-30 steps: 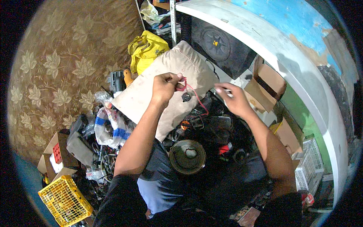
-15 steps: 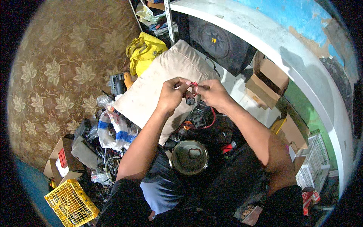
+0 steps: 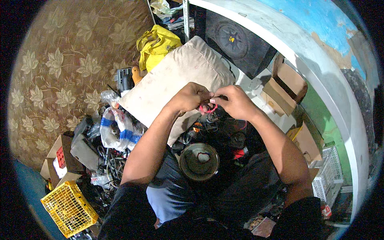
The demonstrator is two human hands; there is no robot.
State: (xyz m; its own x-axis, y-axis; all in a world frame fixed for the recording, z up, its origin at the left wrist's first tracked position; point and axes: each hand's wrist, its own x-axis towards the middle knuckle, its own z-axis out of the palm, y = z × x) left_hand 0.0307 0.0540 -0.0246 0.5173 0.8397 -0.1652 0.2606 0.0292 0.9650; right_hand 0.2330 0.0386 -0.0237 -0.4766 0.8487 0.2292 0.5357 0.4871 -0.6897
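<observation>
My left hand point(image 3: 191, 98) is closed, its fingers curled around a thin red wire point(image 3: 209, 111) that loops out below the fingertips. My right hand point(image 3: 236, 103) pinches with thumb and forefinger, right beside the left fingertips. A thin dark strand shows in that pinch, likely part of the same wire, though too small to be sure. Beyond and under the hands lies a stained beige cushion point(image 3: 168, 76). Nearer to me, between my legs, sits a round metal pot point(image 3: 192, 171) with a small pale ring-shaped thing point(image 3: 203, 157) inside.
Tangled cables and plastic bags point(image 3: 114, 130) lie left, near a yellow crate point(image 3: 69, 208). Behind the cushion are a yellow bag point(image 3: 157, 45) and a black speaker box point(image 3: 236, 42). Cardboard boxes point(image 3: 282, 90) and a white basket point(image 3: 328, 172) line the right side.
The red wire has gone from between the raised fingertips to a loop hanging below the left fingers. My left hand has turned more palm-down. The whole view has shifted slightly.
</observation>
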